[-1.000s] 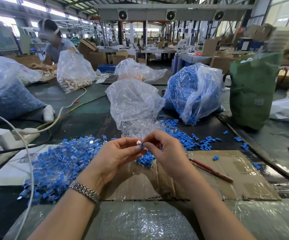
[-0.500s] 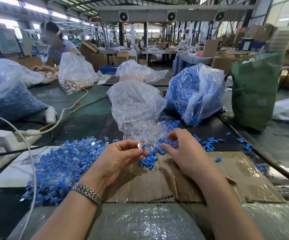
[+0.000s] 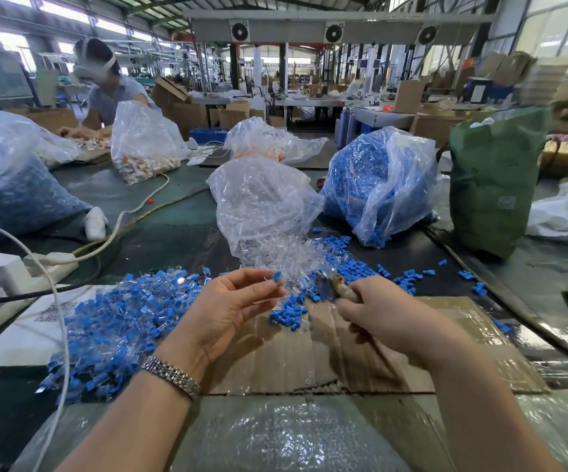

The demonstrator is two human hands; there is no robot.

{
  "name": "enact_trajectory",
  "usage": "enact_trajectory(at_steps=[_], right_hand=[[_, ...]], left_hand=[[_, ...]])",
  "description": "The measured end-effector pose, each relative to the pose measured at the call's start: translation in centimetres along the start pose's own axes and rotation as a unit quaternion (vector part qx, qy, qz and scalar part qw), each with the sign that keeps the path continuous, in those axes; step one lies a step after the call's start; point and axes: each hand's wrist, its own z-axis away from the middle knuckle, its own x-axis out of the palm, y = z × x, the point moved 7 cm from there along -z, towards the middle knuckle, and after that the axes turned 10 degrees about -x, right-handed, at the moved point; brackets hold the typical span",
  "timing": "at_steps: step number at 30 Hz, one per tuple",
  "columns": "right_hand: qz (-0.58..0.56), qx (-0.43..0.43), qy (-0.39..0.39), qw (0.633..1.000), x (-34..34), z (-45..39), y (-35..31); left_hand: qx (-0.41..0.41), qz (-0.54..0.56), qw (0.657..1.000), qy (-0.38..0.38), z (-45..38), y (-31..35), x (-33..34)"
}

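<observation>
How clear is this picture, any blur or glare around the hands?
Head view: the left hand and its blue piece are fairly sharp; the right hand and its tool are slightly smeared; light glares off the plastic sheet and clear bag; the far right edge is blurred.

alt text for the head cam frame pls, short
Left hand pinches a small blue part; right hand grips a thin tool, both over a cardboard sheet. A pile of blue parts lies left, with a clear bag and blue-filled bag behind.
</observation>
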Motion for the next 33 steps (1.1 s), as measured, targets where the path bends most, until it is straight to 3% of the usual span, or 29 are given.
enact_trajectory(at_steps=[2,5,25,33], right_hand=[[-0.075,-0.019,-0.063,0.995,1.2,-0.1,-1.7],[-0.100,-0.022,-0.125,0.987,2.7,-0.2,-4.0],[-0.137,-0.026,-0.071,0.988,4.4,0.5,-4.5],[-0.092,-0.039,-0.067,0.993,4.8,0.1,-4.9]], left_hand=[[0.008,-0.002,1.000,-0.002,0.0,0.1,0.1],[0.019,-0.006,1.000,-0.004,0.1,0.3,0.2],[0.057,-0.111,0.992,0.030,0.9,0.7,0.6],[0.070,-0.131,0.988,0.037,0.8,0.8,0.4]])
